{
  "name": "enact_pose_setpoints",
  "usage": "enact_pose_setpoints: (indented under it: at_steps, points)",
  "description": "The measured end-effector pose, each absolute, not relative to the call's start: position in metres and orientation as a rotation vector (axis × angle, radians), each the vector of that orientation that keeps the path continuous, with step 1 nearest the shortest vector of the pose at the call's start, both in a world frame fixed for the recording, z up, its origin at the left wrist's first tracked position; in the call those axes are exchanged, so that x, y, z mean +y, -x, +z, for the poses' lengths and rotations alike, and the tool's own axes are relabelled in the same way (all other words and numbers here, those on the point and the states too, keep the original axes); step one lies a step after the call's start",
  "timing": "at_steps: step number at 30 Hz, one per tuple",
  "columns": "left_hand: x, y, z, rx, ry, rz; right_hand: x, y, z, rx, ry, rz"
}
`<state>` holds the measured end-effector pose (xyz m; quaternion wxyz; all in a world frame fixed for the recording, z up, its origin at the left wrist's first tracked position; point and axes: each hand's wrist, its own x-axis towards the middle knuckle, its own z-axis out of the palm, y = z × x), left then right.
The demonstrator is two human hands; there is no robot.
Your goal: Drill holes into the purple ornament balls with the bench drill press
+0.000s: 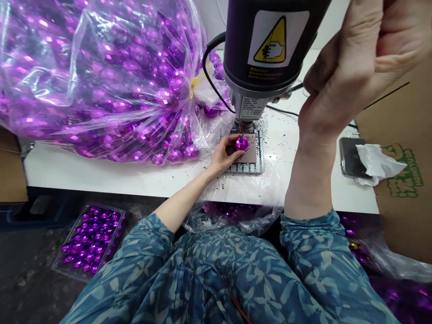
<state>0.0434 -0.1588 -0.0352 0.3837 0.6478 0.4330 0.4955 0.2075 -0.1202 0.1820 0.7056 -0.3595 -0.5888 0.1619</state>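
Observation:
My left hand (224, 154) pinches a shiny purple faceted ball (242, 143) between thumb and fingers. The ball rests on a small brown board (249, 157) over the grey slotted metal base (260, 167) of a drill press (251, 103). Right above the ball is the drill's chuck (245, 126); I cannot tell whether the bit touches it. High on the right, beside the dark motor housing with its yellow warning label (277, 40), my right hand (357, 67) is closed in a fist. Whatever it grips is hidden behind the fingers.
A big clear plastic bag (111, 81) full of purple balls covers the table's left side. Dark shavings dot the white tabletop (286, 130). To the right are a phone (351, 155), crumpled tissue (380, 162) and a cardboard box (398, 211). A clear tray (118, 211) of balls sits below left.

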Motion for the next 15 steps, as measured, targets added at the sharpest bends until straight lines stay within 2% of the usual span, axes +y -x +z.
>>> enact_pose_setpoints:
  at_steps: [3, 15]
  points:
    - [-0.16, -0.044, -0.034, 1.092, -1.648, 1.274, -0.134, -0.199, 0.176, -1.112, 0.743, 0.177]
    - [-0.16, -0.044, -0.033, 1.081, -1.66, 1.277, -0.155, -0.187, 0.144, -1.005, 0.493, 0.156]
